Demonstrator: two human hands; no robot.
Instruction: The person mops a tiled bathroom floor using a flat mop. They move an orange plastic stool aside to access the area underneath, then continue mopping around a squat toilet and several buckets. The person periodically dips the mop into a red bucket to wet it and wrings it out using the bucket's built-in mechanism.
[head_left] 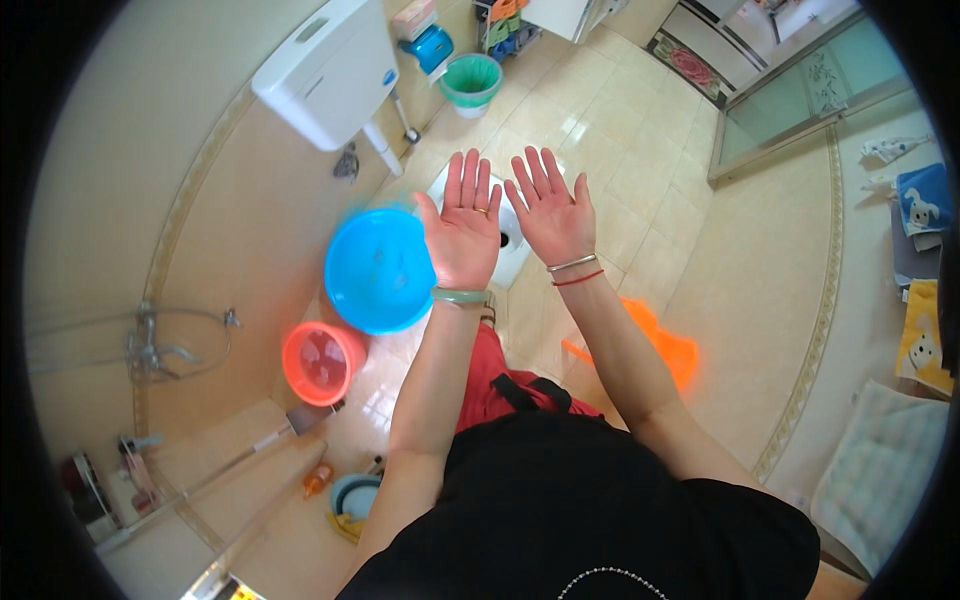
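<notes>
Both hands are held out in front of me with palms up and nothing in them. My left hand (468, 235) has its fingers stretched, a ring on one finger and a green bangle (460, 296) at the wrist. Just left of it is a large blue basin (378, 275) on the floor, its right rim partly behind the hand. My right hand (554, 210) is flat too, thumb apart, with a silver bangle (572, 263) and a red string at the wrist. Between and behind the hands a white squat toilet (512, 262) partly shows.
A red bucket (324, 363) with water stands near the blue basin. An orange plastic stool (668, 348) sits by my right forearm. Farther off are a green-lined bin (470, 82) and a white cistern (330, 75). A shower tap (150, 345) is on the left wall.
</notes>
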